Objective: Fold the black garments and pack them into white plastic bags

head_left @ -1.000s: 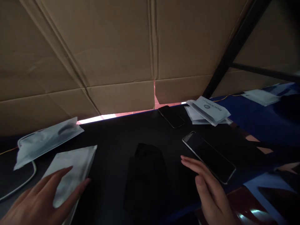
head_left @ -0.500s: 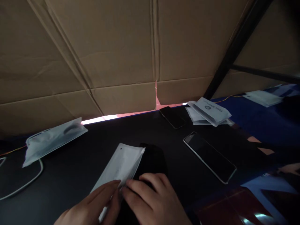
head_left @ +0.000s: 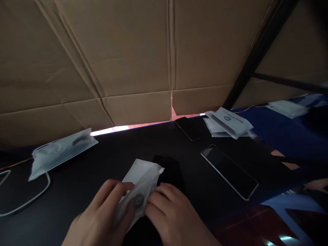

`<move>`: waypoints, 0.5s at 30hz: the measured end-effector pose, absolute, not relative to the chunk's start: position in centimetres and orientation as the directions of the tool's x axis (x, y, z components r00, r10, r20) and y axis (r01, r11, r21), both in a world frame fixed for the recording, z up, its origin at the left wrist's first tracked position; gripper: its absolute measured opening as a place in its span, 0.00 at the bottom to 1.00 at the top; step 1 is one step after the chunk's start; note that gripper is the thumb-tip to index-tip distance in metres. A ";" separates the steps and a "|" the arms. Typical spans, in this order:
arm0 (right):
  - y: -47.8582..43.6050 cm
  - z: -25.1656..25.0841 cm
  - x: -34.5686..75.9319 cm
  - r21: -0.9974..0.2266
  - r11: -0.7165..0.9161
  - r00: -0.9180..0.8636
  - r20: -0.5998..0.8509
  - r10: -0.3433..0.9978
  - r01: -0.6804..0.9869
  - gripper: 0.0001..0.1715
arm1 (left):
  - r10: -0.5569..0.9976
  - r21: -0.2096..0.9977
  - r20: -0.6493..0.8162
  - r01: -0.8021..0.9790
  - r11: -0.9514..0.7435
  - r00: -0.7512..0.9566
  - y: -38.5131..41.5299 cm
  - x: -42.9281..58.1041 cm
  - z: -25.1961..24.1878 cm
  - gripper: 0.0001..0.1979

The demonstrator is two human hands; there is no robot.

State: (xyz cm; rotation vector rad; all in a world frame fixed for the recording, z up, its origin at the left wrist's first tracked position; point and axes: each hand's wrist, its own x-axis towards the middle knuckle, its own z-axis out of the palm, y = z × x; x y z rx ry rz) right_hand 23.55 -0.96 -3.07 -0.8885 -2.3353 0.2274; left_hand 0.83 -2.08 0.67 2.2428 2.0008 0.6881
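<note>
A white frosted zip pouch [head_left: 150, 179] with a round logo on its face lies tilted between my hands, low in the middle of the head view. My left hand [head_left: 107, 208] grips it from the left, thumb over the front near the logo and fingers at the far side, where the layers gape apart. My right hand [head_left: 166, 208] has its bent fingers closed on the pouch's right edge, below the small zip slider. What is inside the pouch cannot be made out. A dark patch [head_left: 170, 171], cloth or shadow, lies just beyond my right hand.
On the black tabletop [head_left: 123, 147] are a smartphone [head_left: 229, 172] and a smaller dark phone [head_left: 189, 129]. Several white printed pouches [head_left: 232, 123] are stacked behind. Another filled pouch [head_left: 63, 153] and a white cable [head_left: 38, 194] are left. Cardboard [head_left: 133, 51] walls the back; another person's hand [head_left: 317, 184] shows right.
My left hand has opened out, its fingers spreading the pouch's layers, and the logo now shows. The pouch has turned and shifted slightly right. My right hand stays on its edge.
</note>
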 end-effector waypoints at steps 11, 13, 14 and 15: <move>-0.1 -0.2 28.3 -0.586 0.648 -0.578 0.340 0.742 0.486 0.13 | 0.931 0.359 0.363 0.916 -0.180 0.040 -2.0 0.6 0.8 0.14; 0.1 0.4 29.7 -0.560 0.631 -0.559 0.324 0.763 0.537 0.31 | 0.923 0.334 0.383 0.924 -0.186 0.047 -2.0 0.8 0.7 0.15; 0.2 0.4 30.1 -0.535 0.626 -0.559 0.307 0.770 0.568 0.40 | 0.919 0.315 0.392 0.931 -0.184 0.049 -2.0 0.8 0.7 0.15; 0.1 0.1 30.3 -0.507 0.625 -0.566 0.289 0.772 0.594 0.46 | 0.915 0.295 0.401 0.937 -0.186 0.055 -1.9 0.8 0.7 0.15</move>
